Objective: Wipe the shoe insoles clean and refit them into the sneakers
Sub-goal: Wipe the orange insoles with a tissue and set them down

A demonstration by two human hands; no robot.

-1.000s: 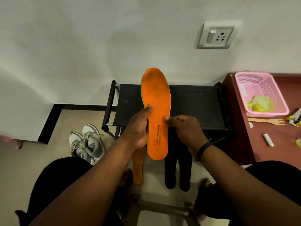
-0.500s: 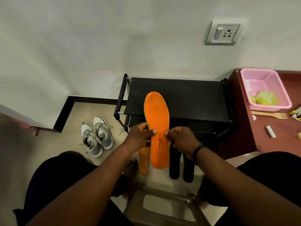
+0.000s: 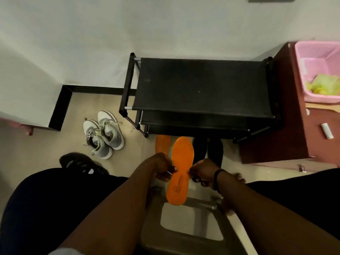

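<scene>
Head view: looking down over two dark-clothed knees and both forearms.
Stool: grey metal frame between the legs, nearest of all.
Left hand: pinching the left edge of the flat orange foam insole with dark printed lettering, thumb on top.
Right hand: pinching the right edge of the same insole, fingers curled beneath; black band on the wrist.
Held insole: off the floor, printed face up, toe pointing away, heel hanging over the stool.
Second orange insole: flat on the beige floor, just left of the held one and partly hidden by it.
Pair of black insoles: on the floor to the right, side by side.
Black shoe: by the left knee.
Grey and white laced sneakers: side by side further left on the floor, well apart from the insoles.
Black fabric-shelved shoe rack: against the white wall.
Reddish-brown table: to the right, carrying a pink plastic mesh basket with a crumpled yellow-green cloth inside.
</scene>
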